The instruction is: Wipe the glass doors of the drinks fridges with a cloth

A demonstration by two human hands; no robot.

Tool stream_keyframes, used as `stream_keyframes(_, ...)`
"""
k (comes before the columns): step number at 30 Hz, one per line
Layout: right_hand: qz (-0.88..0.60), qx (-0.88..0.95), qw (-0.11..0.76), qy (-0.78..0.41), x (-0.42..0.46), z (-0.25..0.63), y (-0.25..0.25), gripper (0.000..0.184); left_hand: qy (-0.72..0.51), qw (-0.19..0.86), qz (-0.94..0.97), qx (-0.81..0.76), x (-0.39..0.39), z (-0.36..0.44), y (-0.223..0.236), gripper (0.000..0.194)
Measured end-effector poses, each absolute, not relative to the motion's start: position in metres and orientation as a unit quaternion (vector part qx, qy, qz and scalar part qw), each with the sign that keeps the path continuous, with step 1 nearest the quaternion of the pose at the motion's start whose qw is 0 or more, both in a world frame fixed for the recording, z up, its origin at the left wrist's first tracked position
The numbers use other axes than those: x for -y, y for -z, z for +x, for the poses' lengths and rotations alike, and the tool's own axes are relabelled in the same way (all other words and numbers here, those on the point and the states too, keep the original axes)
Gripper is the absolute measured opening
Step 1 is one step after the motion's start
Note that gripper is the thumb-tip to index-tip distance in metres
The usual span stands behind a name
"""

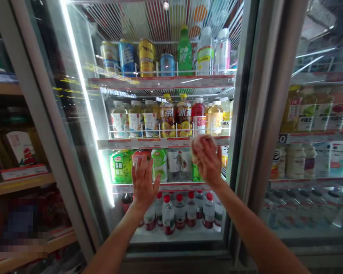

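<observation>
I face an open drinks cooler with several wire shelves point(160, 144) of bottles and cans. My left hand point(144, 182) is stretched flat with fingers apart, reaching toward the third shelf by a red-capped bottle point(140, 156) and a green bottle point(159, 164). My right hand point(207, 160) is closed around a pale, rounded thing point(201, 142) held up at the front edge of the second shelf; I cannot make out what it is. Tea bottles point(151, 118) stand on the shelf just above both hands.
The cooler's glass door point(60, 125) stands open to the left. A metal door post point(260, 114) is close on the right, with a second, closed cooler point(317, 152) behind it. Water bottles with red caps point(180, 211) fill the bottom shelf. Wooden shelving point(17, 182) is at far left.
</observation>
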State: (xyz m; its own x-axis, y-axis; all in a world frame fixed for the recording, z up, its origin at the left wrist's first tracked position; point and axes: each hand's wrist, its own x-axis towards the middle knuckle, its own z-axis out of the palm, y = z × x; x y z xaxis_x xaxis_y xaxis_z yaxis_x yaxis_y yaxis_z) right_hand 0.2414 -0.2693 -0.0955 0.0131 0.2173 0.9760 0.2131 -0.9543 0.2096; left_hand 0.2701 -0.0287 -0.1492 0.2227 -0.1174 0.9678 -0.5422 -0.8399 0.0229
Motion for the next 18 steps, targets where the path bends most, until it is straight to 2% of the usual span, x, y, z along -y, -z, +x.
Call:
stream_keyframes(2, 0.657, -0.047, -0.071, -0.749, 0.278, 0.244, 0.082, 0.055, -0.591, 0.197, 0.757, 0.197, 0.023, 0.275, 0.136, 0.063)
stream_keyframes(4, 0.633, -0.010, -0.102, -0.767, 0.279, 0.247, 0.070, 0.055, -0.596, 0.201, 0.756, 0.180, 0.021, 0.281, 0.125, 0.063)
stream_keyframes(9, 0.722, -0.187, 0.035, -0.665, 0.261, 0.245, 0.066, 0.059, -0.599, 0.192, 0.760, 0.165, 0.023, 0.285, 0.117, 0.062)
stream_keyframes(15, 0.641, -0.035, -0.085, -0.762, 0.274, 0.247, 0.060, 0.057, -0.621, 0.183, 0.736, 0.197, 0.023, 0.280, 0.097, 0.059)
stream_keyframes(18, 0.703, -0.144, -0.007, -0.697, 0.263, 0.245, 0.064, 0.060, -0.631, 0.182, 0.727, 0.204, 0.031, 0.280, 0.074, 0.058)
